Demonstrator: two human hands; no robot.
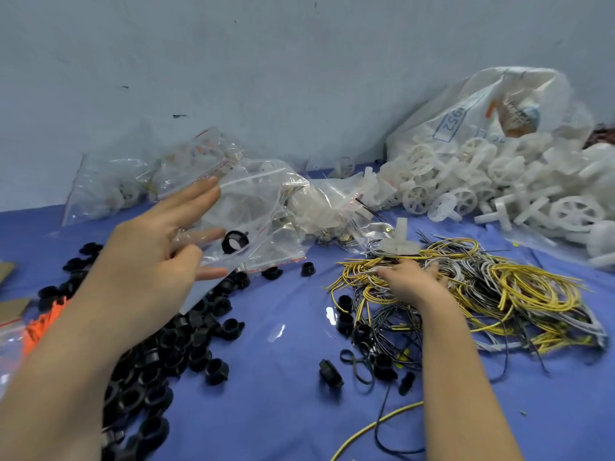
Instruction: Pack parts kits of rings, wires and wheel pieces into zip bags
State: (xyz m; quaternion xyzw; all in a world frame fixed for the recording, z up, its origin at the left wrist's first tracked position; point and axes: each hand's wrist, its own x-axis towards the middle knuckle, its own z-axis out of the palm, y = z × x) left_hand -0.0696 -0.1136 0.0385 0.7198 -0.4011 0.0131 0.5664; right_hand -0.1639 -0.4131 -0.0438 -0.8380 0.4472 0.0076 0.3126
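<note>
My left hand (156,241) holds up a clear zip bag (253,207) with a red strip, fingers spread, one finger inside its mouth. A single black ring (234,241) lies inside the bag. My right hand (411,282) rests palm down on the tangle of yellow, grey and black wires (519,294), fingers closed on some strands. A pile of black rings (173,354) lies under my left forearm. White wheel pieces (466,188) are heaped at the back right.
Filled zip bags (106,188) lean against the grey wall (233,68) at the back. A large plastic sack (492,108) spills the wheels. Orange ties (40,324) and cardboard (13,309) sit at the left edge. Blue cloth (283,410) covers the table.
</note>
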